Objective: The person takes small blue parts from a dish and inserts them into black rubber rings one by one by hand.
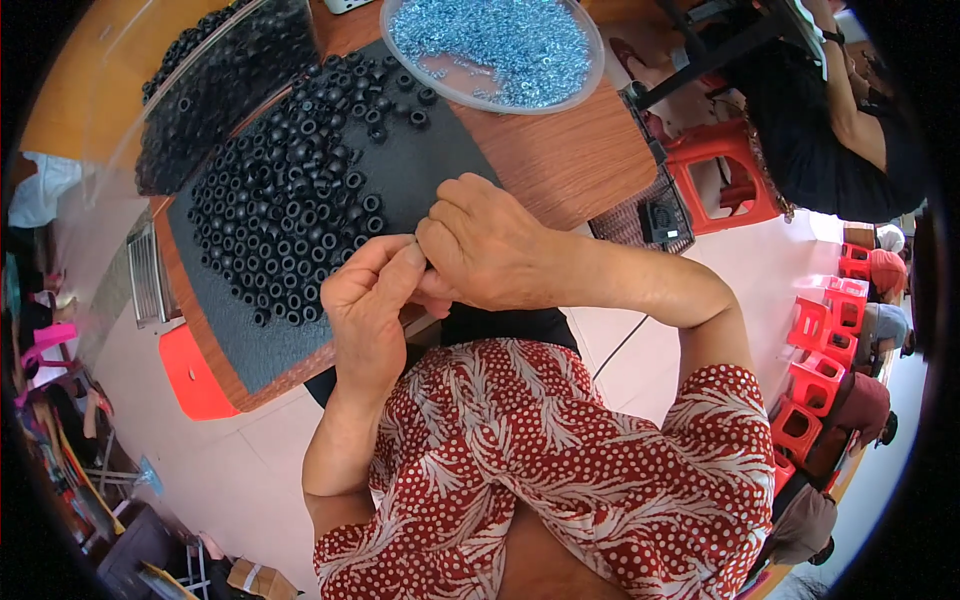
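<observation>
My left hand (372,290) and my right hand (487,243) meet at the fingertips, just in front of the table's near edge. The left thumb and forefinger press together in a pinch. On the right hand, the fingers curl into a closed grip against the left fingertips. Whatever sits between them is hidden by the fingers. Many small black ring-shaped parts (290,205) lie heaped on a dark grey mat (262,350) beyond my left hand. A round clear tub (455,85) of small shiny blue pieces stands at the far side of the table.
A clear bin (235,75) of more black parts stands at the far left. The wooden tabletop (560,165) shows right of the mat. A red stool (715,175) stands to the right, near a seated person in black (840,140). Another red stool (195,375) is at left.
</observation>
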